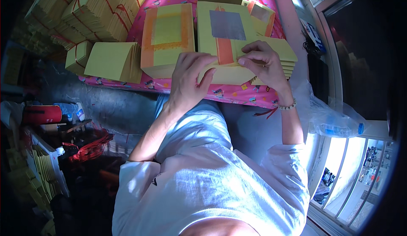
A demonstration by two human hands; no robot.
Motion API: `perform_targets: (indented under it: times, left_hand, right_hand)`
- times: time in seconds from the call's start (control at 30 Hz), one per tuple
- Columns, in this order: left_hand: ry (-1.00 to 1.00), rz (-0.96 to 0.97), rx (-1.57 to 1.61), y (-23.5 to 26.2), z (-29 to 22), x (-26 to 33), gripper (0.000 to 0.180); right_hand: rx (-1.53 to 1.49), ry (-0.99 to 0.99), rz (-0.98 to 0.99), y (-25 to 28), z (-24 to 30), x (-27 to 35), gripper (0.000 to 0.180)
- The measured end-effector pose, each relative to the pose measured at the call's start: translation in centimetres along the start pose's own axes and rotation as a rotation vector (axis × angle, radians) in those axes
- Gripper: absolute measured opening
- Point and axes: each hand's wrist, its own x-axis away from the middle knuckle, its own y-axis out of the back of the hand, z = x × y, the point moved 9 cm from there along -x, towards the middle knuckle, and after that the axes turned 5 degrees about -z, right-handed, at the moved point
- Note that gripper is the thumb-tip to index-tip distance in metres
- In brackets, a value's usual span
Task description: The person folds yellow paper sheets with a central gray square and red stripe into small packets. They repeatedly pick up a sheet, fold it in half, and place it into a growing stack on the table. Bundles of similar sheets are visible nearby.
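In front of me stands a thick stack of yellow paper (pixel 207 26) with a silver square and an orange stripe on its top sheet. My right hand (pixel 266 66) has thumb and forefinger pinched together at its front right corner, on the edge of a yellow sheet (pixel 237 58). My left hand (pixel 190 80) is at the front left corner, fingers curved and thumb apart, with nothing seen between them. Whether its fingertips touch the paper cannot be told. Beside it on the left is another yellow stack (pixel 166 60) with a gold square framed in orange.
A pink patterned cloth (pixel 169 84) covers the table. A folded yellow bundle (pixel 111 60) lies at the left front, and bundles tied with red string (pixel 91 11) pile up behind it. Several folded sheets (pixel 282 51) sit at right. A plastic bag (pixel 335 119) hangs by the window.
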Motion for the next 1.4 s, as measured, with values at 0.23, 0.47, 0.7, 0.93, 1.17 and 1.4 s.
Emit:
perform_targets:
  times: [0.23, 0.47, 0.7, 0.93, 1.17, 1.4]
  left_hand:
    - [-0.007, 0.088, -0.011, -1.5, 1.4, -1.4, 0.028]
    - [-0.054, 0.121, 0.011, -1.8, 1.7, -1.4, 0.024]
    - [-0.121, 0.183, -0.082, -2.1, 0.5, -2.6, 0.035]
    - [-0.215, 0.256, -0.176, -4.3, -1.0, -5.3, 0.03]
    - [-0.084, 0.062, 0.029, -1.4, -0.4, -7.6, 0.017]
    - [0.269, 0.217, 0.682, -2.8, 1.5, -6.5, 0.025]
  right_hand:
    - [-0.029, -0.042, -0.006, -0.2, -0.2, -0.2, 0.01]
    - [-0.045, -0.095, -0.061, -0.1, -0.4, -0.2, 0.008]
    - [0.064, -0.021, -0.066, 0.4, 1.1, -0.3, 0.01]
    - [0.202, 0.184, -0.181, 2.1, 4.1, -1.5, 0.019]
    - [-0.408, -0.083, -0.528, 4.1, -0.6, -1.3, 0.088]
    - [-0.862, -0.204, -0.244, 0.6, -0.2, -2.8, 0.093]
